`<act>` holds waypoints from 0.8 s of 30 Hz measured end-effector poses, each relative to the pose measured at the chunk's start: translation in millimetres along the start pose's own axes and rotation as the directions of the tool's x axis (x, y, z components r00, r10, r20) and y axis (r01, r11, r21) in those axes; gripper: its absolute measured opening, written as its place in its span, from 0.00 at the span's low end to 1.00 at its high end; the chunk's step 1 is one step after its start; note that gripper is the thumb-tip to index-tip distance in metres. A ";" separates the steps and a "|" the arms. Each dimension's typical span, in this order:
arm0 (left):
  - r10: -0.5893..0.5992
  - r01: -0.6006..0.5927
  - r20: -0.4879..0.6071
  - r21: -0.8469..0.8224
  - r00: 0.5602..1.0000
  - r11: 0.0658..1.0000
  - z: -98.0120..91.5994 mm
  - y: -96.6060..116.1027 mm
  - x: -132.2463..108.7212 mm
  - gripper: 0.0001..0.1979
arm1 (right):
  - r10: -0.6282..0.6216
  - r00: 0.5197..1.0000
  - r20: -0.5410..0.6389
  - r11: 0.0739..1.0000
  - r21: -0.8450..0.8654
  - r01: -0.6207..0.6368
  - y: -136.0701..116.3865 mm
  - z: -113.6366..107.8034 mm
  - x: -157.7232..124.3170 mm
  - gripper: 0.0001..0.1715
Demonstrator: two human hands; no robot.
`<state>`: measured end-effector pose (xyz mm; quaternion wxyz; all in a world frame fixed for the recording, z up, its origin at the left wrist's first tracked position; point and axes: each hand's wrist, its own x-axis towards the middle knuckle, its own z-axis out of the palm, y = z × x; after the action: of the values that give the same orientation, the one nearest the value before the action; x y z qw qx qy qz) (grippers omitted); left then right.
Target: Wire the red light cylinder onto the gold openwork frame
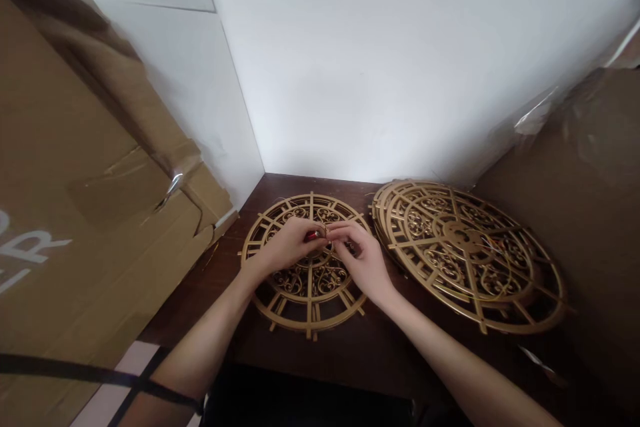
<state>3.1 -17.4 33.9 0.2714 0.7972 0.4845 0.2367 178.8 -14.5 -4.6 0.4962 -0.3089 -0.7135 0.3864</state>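
Note:
A round golden openwork frame (310,327) with scrolled ornament lies flat on the dark table, with what looks like another frame beneath it. Both my hands are over its middle, fingertips nearly meeting. My left hand (293,243) is closed around a small red object (313,235), mostly hidden by the fingers, so its kind does not show. My right hand (363,260) is pinched close beside it, thumb against fingers. Whatever sits in that pinch is too small to make out.
To the right, a stack of similar golden frames (483,307) leans slightly, with thin yellowish strands (500,250) on top. Cardboard boxes stand at the left (100,213) and right (595,213). A white wall (375,80) closes off the back of the brown table (350,353).

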 end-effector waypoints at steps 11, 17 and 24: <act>-0.090 0.070 -0.101 -0.189 0.991 0.979 -8.8 -3.4 -11.7 0.14 | -0.063 0.963 0.263 0.964 -0.233 0.126 -3.5 1.4 -3.5 0.15; -0.073 0.046 -0.116 -0.225 0.991 0.973 -17.9 -5.9 -15.4 0.12 | -0.137 0.932 0.335 0.930 -0.280 0.238 -1.0 3.4 -6.4 0.17; -0.048 0.044 -0.002 -0.357 0.999 0.933 -18.6 2.0 -16.7 0.09 | -0.106 0.959 0.261 0.936 -0.300 0.185 0.6 4.7 -6.2 0.16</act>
<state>-14.5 -29.4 47.1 0.4145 0.7219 0.4536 0.3184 176.3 -20.5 -9.0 0.3764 -0.2823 -0.8427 0.2617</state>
